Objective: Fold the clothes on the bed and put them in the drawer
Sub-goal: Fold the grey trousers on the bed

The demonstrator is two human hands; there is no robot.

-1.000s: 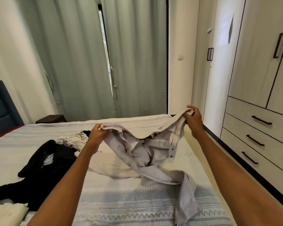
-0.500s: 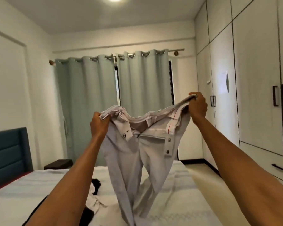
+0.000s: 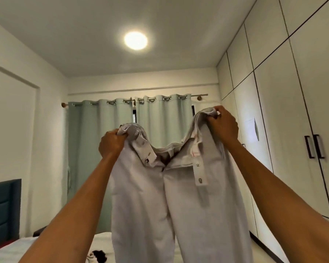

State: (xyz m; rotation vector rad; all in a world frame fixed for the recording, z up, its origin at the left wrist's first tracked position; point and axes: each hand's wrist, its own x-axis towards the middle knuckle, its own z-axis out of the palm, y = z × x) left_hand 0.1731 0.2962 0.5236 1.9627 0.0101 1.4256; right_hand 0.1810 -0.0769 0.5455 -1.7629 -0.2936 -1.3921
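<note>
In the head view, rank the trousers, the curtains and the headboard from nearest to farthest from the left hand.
1. Trousers: waistband in the left hand grip.
2. Curtains: behind the hand, at the far wall.
3. Headboard: far left, low.

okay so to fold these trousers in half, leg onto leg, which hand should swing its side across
Right, probably. The right hand grips its waistband end higher than the left hand, so the trousers could swing across to the left.
</note>
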